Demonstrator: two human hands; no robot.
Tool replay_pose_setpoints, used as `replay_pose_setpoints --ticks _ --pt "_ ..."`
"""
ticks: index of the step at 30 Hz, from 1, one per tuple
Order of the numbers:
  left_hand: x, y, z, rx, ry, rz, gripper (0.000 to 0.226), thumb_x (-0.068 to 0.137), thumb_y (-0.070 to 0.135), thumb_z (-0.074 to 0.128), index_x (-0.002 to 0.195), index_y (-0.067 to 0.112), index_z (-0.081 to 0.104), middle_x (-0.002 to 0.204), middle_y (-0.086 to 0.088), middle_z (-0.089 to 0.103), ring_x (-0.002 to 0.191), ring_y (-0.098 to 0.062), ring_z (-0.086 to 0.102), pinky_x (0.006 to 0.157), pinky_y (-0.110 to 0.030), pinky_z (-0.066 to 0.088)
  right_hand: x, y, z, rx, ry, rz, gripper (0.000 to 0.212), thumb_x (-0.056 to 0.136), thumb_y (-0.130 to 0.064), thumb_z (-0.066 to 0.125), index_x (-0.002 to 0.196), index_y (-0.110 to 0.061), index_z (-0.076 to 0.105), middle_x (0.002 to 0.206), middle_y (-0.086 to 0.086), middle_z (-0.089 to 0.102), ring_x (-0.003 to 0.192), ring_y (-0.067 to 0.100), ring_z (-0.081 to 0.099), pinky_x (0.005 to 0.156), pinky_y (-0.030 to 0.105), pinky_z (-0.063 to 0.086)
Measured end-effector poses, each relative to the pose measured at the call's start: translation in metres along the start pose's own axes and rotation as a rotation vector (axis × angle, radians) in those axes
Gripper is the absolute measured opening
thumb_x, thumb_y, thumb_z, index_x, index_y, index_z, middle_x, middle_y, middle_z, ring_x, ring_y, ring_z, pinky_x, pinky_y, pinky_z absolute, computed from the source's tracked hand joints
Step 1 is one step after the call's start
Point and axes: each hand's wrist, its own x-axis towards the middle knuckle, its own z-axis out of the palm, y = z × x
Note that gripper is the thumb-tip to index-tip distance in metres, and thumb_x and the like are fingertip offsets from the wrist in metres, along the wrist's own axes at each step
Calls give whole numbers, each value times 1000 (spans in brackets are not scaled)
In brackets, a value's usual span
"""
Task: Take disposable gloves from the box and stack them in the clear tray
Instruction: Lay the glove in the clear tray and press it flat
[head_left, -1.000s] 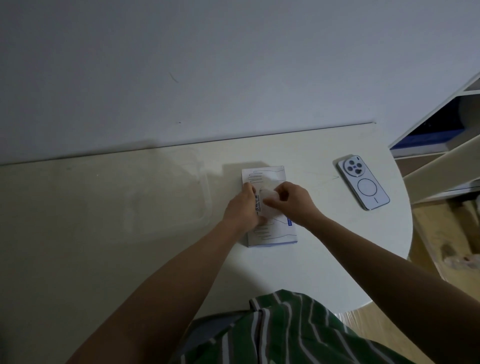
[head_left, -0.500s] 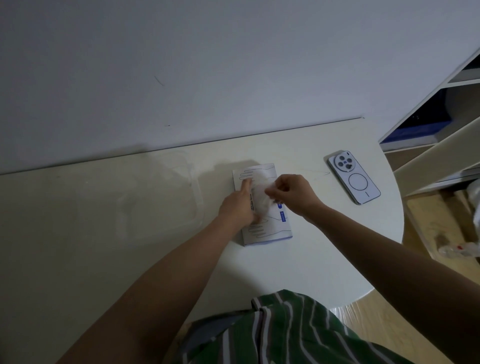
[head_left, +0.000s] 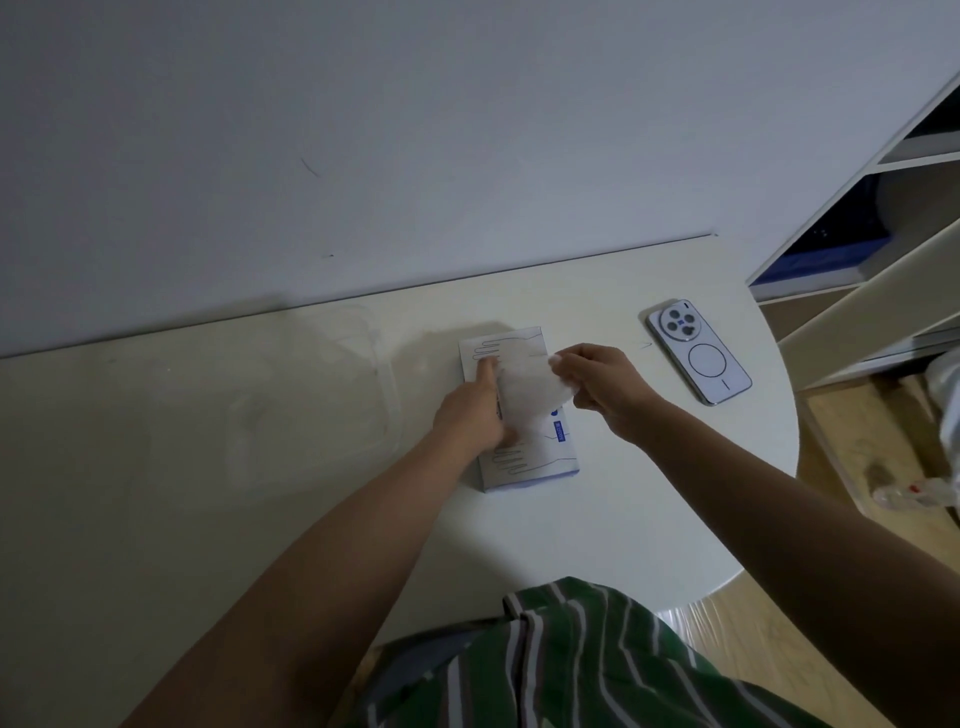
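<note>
A flat white glove box (head_left: 524, 467) with glove outlines and a blue label lies on the table's middle. My left hand (head_left: 470, 415) rests on the box's left side, its forefinger stretched flat along the top. My right hand (head_left: 597, 384) pinches a thin translucent glove (head_left: 524, 384) that is drawn partly out of the box and stretched over it. The clear tray (head_left: 387, 395) sits to the left of the box, faint against the table, with nothing that I can see in it.
A pale phone (head_left: 698, 351) lies camera-side up at the table's (head_left: 597, 530) right. The table's rounded edge curves off at the right, with white shelves (head_left: 852, 249) and wooden floor beyond. A wall runs along the table's back.
My right hand has pulled the glove farther out of the box, up and to the right. My left hand has stayed pressing on the box.
</note>
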Motion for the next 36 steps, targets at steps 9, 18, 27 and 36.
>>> replay_pose_setpoints --ticks 9,18,27,36 --pt "2 0 3 42 17 11 95 82 25 69 151 18 5 104 -13 64 94 -33 63 81 -39 51 -1 7 -23 -171 -60 71 24 84 -20 73 93 1 67 87 15 69 85 26 65 84 35 56" --pt "2 0 3 25 3 0 98 80 27 73 151 20 6 111 -13 63 100 -33 61 83 -36 48 -6 0 -21 57 -59 -28 13 92 -18 65 83 -9 63 65 2 58 51 12 48 45 21 40" --pt "-4 -9 -3 -12 -87 19 108 78 41 76 155 15 4 137 -11 50 117 -31 55 95 -36 46 -12 -16 -13 416 -239 -97 22 96 -13 53 114 -5 64 85 8 68 75 15 65 66 24 53" --pt "-32 -1 -12 -207 413 278 108 63 38 87 146 21 19 137 -5 26 125 -25 39 91 -35 44 -10 -15 13 59 -113 8 33 102 -23 47 121 2 57 114 23 65 100 32 64 89 41 55"
